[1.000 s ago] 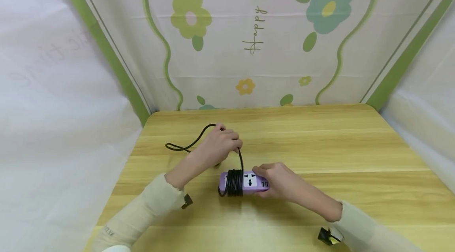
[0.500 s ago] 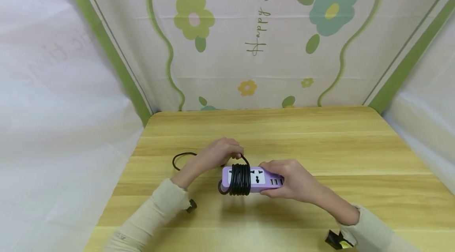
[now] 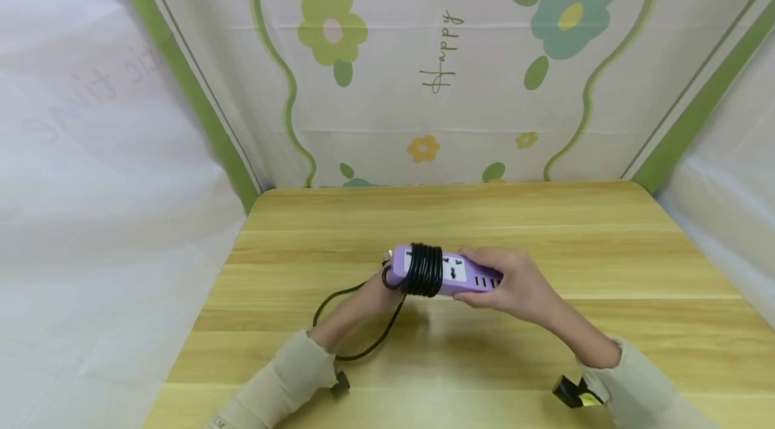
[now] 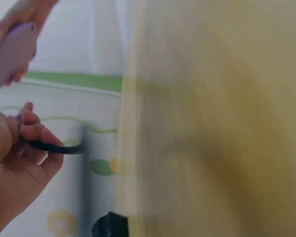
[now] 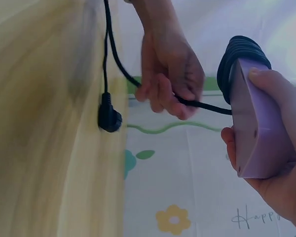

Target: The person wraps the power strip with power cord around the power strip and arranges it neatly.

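Observation:
A purple power strip (image 3: 454,269) with white sockets and USB ports is held up over the table, its black cord (image 3: 426,270) wound several times round one end. My right hand (image 3: 514,281) grips the strip's other end, thumb on one side and fingers on the other, as the right wrist view shows. My left hand (image 3: 378,294) is partly hidden behind the wound end. In the right wrist view its curled fingers hold the free run of cord below the strip. The black plug (image 5: 108,116) hangs at the cord's loose end.
The wood-grain table (image 3: 514,214) spreads out under both hands. Behind it stands a white curtain (image 3: 387,79) printed with flowers, and white sheets hang on both sides. A small dark wrist device (image 3: 340,384) sits under the left sleeve.
The strip has been raised off the table and moved up and right by my right hand. My left hand has gone from above the strip to behind its wound end, bringing the cord along.

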Motion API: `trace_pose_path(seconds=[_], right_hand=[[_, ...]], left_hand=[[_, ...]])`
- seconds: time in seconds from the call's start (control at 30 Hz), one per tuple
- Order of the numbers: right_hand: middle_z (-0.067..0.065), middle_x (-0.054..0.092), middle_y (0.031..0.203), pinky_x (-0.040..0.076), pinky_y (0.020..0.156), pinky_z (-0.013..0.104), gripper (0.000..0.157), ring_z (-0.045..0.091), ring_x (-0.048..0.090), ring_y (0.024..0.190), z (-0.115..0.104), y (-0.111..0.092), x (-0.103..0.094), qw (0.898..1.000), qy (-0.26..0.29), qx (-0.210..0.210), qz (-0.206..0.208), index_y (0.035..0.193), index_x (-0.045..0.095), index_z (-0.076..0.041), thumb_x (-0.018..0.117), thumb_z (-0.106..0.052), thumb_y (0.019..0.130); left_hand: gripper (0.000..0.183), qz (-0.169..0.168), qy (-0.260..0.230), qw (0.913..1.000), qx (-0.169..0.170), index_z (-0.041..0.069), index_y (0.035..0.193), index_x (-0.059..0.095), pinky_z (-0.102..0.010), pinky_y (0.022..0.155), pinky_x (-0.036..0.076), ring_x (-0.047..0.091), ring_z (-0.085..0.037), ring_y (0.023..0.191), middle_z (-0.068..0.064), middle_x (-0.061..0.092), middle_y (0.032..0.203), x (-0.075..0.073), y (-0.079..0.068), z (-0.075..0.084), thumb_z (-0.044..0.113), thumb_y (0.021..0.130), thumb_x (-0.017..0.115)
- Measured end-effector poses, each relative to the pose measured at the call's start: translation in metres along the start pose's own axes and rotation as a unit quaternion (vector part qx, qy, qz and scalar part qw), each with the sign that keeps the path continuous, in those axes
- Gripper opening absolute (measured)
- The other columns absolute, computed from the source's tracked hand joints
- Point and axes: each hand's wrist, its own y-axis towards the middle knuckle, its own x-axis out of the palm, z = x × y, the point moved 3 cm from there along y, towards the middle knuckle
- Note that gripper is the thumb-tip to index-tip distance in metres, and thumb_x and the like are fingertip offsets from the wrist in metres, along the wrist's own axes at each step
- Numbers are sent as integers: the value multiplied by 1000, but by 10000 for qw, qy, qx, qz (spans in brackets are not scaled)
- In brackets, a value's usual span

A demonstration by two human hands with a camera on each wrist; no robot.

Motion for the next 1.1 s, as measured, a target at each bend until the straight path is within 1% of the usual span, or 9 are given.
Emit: trace_pose_path(seconds=[0.13, 0.23, 0.3, 0.43, 0.5, 0.63, 0.8, 1.0, 1.1], right_hand=[[14, 76, 104, 53, 59, 22, 58, 13, 68, 77, 8, 10, -7, 9991, -207, 248, 291, 115, 72, 1, 93, -17, 64], [18, 76, 104, 54, 59, 23, 57, 19, 70, 76, 15, 19, -11, 9977, -328, 395, 442, 115, 72, 3, 92, -16, 66], [21, 75, 105, 53, 59, 23, 57, 23, 70, 76, 24, 24, -14, 9955, -322, 687, 573, 117, 71, 4, 91, -15, 68], [22, 73, 110, 52, 60, 24, 57, 26, 69, 78, 41, 29, -19, 9873, -295, 1444, 595, 122, 69, 1, 90, -20, 73], [23, 73, 109, 51, 59, 24, 57, 26, 69, 76, 51, 30, -20, 9841, -390, 1606, 655, 122, 69, 1, 89, -23, 74], [27, 73, 99, 50, 55, 25, 55, 30, 69, 71, 72, 32, -24, 9787, -713, 1656, 986, 119, 69, 5, 88, -25, 76], [30, 72, 97, 53, 55, 31, 57, 33, 69, 70, 99, 27, -25, 9714, -950, 1866, 1121, 120, 68, 7, 86, -26, 77], [28, 73, 97, 57, 58, 43, 56, 34, 69, 72, 104, 27, -14, 9734, -1205, 1664, 1017, 117, 69, 6, 88, -26, 75], [27, 73, 99, 57, 61, 44, 55, 34, 69, 74, 102, 27, -10, 9736, -1360, 1568, 946, 116, 69, 7, 88, -25, 74]], left_hand=[[21, 120, -373, 9988, -300, 0, 110, 55, -18, 55, 40, 42, -2, 63, -12, 54, 76, 10, 2, 13, -6, 104, 35], [25, 373, 249, 9971, -609, 2, 122, 56, -17, 53, 37, 39, 0, 59, -5, 54, 74, 12, 2, 22, 2, 107, 35], [27, 451, 688, 9929, -861, 1, 125, 55, -16, 54, 38, 38, 1, 59, -2, 54, 72, 12, 0, 26, 4, 107, 35], [27, 431, 1182, 9838, -1277, 2, 126, 56, -17, 53, 41, 40, -1, 57, -2, 55, 71, 9, -3, 37, 6, 108, 37], [28, 378, 1387, 9805, -1338, 1, 128, 56, -16, 53, 41, 39, -1, 56, 1, 53, 69, 6, -5, 45, 6, 107, 38], [26, 374, 1807, 9755, -1202, -4, 128, 55, -12, 49, 38, 37, 0, 54, 1, 52, 68, 5, -13, 57, 4, 106, 42], [22, 781, 2337, 9646, -939, -3, 122, 59, -10, 50, 40, 41, -1, 55, -6, 61, 75, 5, -20, 67, 5, 104, 48], [18, 1085, 2787, 9531, -472, -4, 116, 62, -8, 50, 41, 43, -1, 53, -4, 62, 72, 2, -16, 76, 3, 102, 52], [16, 1266, 3117, 9414, -247, -4, 111, 65, -8, 52, 45, 50, -2, 54, -5, 66, 73, -1, -13, 81, 1, 100, 56]])
